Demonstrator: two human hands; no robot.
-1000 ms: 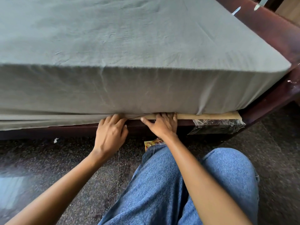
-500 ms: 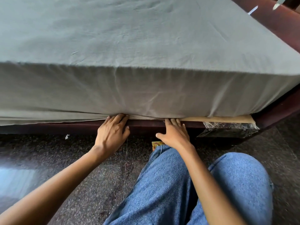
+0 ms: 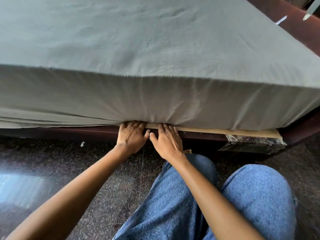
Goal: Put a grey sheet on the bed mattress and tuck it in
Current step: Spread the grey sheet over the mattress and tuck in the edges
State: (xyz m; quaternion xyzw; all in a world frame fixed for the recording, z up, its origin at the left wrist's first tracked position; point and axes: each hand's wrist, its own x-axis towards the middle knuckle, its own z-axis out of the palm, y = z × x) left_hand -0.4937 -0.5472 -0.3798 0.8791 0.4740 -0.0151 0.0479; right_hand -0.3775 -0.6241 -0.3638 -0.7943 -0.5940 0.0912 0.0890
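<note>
Grey sheet (image 3: 155,49) is spread over the top of the mattress (image 3: 86,94) and drawn down its near side; light creases are seen on top. Both hands are placed at the bottom of the near edge of the bed, about mid-way along what is seen, side by side with thumbs almost touching.

Left hand (image 3: 131,137): palm down, fingers (image 3: 136,124) held straight and close together, pushed in under the sheet's lower edge; tips hidden by fabric. Nothing is gripped.

Right hand (image 3: 167,141): palm down, fingers (image 3: 166,129) straight and slightly spread, laid flat on a tan board (image 3: 225,131) under the mattress, tips at the sheet's hem. Nothing is gripped.

Above the hands the sheet is bunched into short folds. Toward the near right corner the hem is tucked out of sight and the board is left bare. To the left of the hands the sheet is seen loose, in long folds over the dark wooden bed frame (image 3: 69,134).

Clear plastic wrap (image 3: 251,142) is seen under the board at the near right corner. Dark speckled floor (image 3: 52,161) is seen below, with a white scrap (image 3: 82,144) near the frame and a small yellow wrapper (image 3: 187,151) just by the right wrist. Blue jeans (image 3: 173,205) are seen at the bottom, knees bent.
</note>
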